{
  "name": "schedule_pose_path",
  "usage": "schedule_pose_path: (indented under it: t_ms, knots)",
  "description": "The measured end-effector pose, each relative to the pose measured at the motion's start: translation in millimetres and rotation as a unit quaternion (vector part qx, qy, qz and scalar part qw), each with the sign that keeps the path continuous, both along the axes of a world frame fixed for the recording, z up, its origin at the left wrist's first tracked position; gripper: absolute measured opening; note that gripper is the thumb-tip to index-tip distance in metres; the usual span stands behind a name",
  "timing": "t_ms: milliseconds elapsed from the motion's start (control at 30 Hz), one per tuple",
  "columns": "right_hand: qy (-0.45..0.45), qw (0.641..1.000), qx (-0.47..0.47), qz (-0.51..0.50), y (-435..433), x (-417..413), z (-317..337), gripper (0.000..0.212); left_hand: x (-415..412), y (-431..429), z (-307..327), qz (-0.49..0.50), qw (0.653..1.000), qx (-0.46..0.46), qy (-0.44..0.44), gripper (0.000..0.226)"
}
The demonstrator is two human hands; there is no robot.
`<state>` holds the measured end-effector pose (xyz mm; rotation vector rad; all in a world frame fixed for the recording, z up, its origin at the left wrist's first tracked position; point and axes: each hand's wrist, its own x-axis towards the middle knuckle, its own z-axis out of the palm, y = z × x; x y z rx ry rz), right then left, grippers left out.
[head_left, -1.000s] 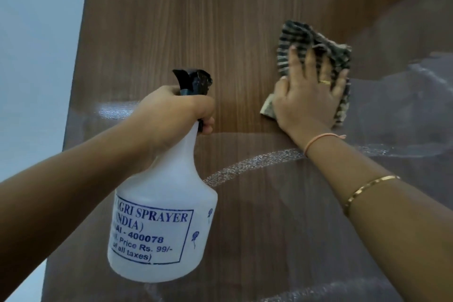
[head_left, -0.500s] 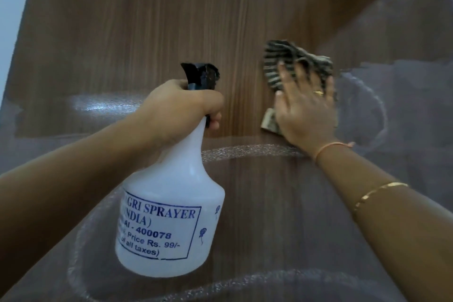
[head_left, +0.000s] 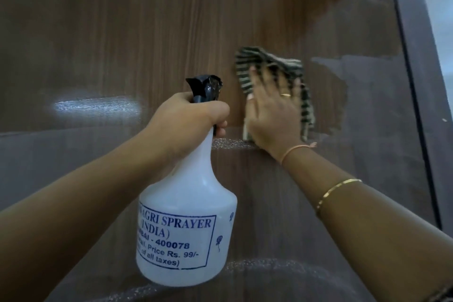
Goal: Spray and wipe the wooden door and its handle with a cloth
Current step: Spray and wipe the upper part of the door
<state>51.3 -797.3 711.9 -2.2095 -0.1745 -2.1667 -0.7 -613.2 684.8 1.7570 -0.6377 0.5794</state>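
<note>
The brown wooden door (head_left: 122,32) fills the view, with wet streaks and shiny patches across it. My left hand (head_left: 188,117) grips the neck of a white spray bottle (head_left: 186,216) with a black nozzle and blue lettering, held up in front of the door. My right hand (head_left: 272,115) presses a striped dark-and-light cloth (head_left: 304,95) flat against the door with straight fingers, just right of the bottle's nozzle. The door's handle is out of view.
The door's right edge (head_left: 414,81) runs down the right side, with a pale wall (head_left: 441,19) beyond it. A wiped, darker patch (head_left: 328,95) lies just right of the cloth.
The view has swung right, so the pale wall at the left has left the frame and the door's right edge appears. My right hand has slid the cloth downward and leftward toward the bottle.
</note>
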Motion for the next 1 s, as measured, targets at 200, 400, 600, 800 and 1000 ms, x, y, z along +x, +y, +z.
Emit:
schedule_pose_path:
  t_ms: [200,400,600,800,1000]
  knots:
    - [-0.002,0.995,-0.1,0.003,-21.3,0.1,0.7,0.061,6.2,-41.4,1.7,-0.011,1.0,0.001,-0.003,0.038]
    - [0.001,0.998,0.054,-0.022,-110.3,-4.7,18.2,0.062,-1.7,-79.0,5.4,-0.042,0.999,0.003,-0.007,0.049]
    - [0.009,0.976,0.217,-0.022,-146.1,-3.7,24.6,0.056,-0.7,-89.4,10.3,-0.051,0.999,0.014,-0.01,0.036]
    - [0.016,1.0,0.01,-0.024,-100.3,-6.5,19.7,0.062,3.3,-100.6,9.1,-0.057,0.997,0.043,-0.002,0.028]
    - [0.02,0.997,-0.066,-0.036,-98.7,-6.8,33.8,0.06,18.5,-113.3,12.8,-0.063,0.997,0.037,-0.011,0.051]
